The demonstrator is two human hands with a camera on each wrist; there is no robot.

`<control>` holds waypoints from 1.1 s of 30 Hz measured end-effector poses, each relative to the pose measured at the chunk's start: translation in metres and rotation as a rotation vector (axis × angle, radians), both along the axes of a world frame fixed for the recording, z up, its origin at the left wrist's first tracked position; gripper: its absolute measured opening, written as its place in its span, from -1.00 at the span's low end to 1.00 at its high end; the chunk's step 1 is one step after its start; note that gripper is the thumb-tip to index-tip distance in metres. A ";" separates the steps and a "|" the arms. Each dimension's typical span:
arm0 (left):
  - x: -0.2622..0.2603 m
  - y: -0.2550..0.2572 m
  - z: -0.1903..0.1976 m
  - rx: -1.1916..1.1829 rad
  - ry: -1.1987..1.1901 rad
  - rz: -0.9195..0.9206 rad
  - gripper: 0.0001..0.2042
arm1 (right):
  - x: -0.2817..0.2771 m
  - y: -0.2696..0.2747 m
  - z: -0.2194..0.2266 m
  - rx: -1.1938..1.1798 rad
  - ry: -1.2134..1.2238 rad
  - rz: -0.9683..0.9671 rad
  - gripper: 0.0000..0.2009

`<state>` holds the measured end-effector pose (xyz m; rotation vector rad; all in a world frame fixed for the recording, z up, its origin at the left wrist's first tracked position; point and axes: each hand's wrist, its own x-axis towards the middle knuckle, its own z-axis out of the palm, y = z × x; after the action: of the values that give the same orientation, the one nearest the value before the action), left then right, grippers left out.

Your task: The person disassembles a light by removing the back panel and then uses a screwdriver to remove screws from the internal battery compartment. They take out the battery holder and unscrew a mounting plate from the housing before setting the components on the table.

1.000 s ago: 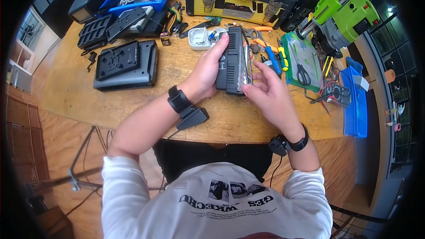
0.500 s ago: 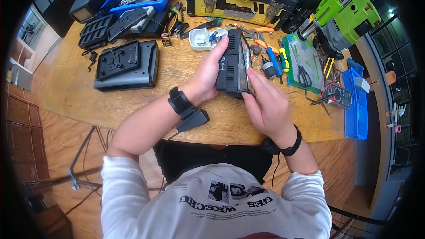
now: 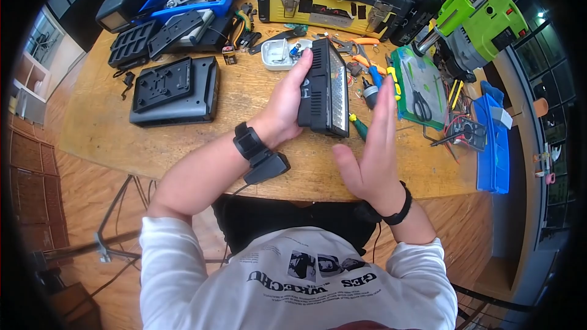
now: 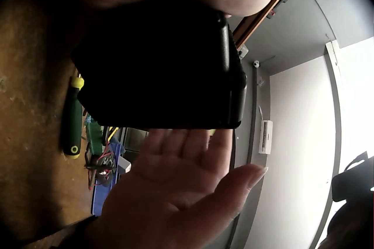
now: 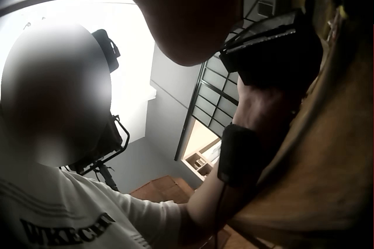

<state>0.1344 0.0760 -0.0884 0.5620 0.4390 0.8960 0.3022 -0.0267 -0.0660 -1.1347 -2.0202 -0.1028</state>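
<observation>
In the head view a black LED lamp (image 3: 319, 95) with a ribbed housing stands tilted above the table, its clear, light-coloured face turned to the right. My left hand (image 3: 287, 98) grips it from the left, thumb along the ribbed side. My right hand (image 3: 377, 156) is held up to the right of that face, fingers straight and together, thumb apart. A gap shows between this palm and the lamp. The lamp's dark end (image 4: 163, 68) fills the middle of the left wrist view, with the right palm (image 4: 181, 190) beyond. A green screwdriver (image 3: 359, 127) lies behind the lamp.
A similar black housing (image 3: 205, 95) lies at the left of the wooden table (image 3: 257, 165). Behind are a white tray (image 3: 275, 64) of small parts and a yellow-black toolbox (image 3: 330, 9). Scissors (image 3: 420, 105), a blue tray (image 3: 491, 153) and a green drill (image 3: 495, 24) stand right.
My right hand first had its fingers at the lamp's face, then lay against it, and has now moved right, off it, with straight fingers. The face has turned more into sight.
</observation>
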 end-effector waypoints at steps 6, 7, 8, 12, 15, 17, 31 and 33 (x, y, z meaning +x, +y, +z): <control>0.001 0.002 -0.002 -0.004 -0.015 0.031 -0.42 | -0.013 -0.004 -0.005 -0.314 -0.035 0.191 0.03; 0.000 0.001 0.000 -0.028 -0.029 0.030 -0.40 | -0.011 -0.002 -0.005 -0.303 0.011 0.182 0.04; 0.000 0.001 0.002 -0.027 -0.030 0.033 -0.40 | -0.011 -0.002 -0.002 -0.302 0.009 0.185 0.04; -0.003 0.002 -0.002 -0.012 -0.070 -0.009 -0.36 | -0.011 -0.001 0.007 -0.261 -0.161 0.107 0.02; -0.001 0.004 -0.003 -0.010 -0.058 -0.016 -0.31 | -0.004 0.000 0.004 -0.278 -0.050 0.105 -0.03; -0.001 0.003 0.000 -0.033 -0.113 -0.011 -0.28 | 0.004 0.002 -0.002 -0.229 0.045 0.054 -0.07; -0.002 0.007 -0.005 0.228 0.062 -0.002 -0.21 | 0.016 0.006 -0.004 -1.093 1.285 0.385 -0.45; -0.003 0.005 -0.004 0.233 -0.197 -0.025 -0.34 | 0.017 0.007 -0.006 -1.057 1.288 0.362 -0.48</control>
<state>0.1312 0.0808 -0.0919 0.6826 0.1493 0.9752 0.3192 -0.0198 -0.0720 -0.9066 -0.9342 1.5984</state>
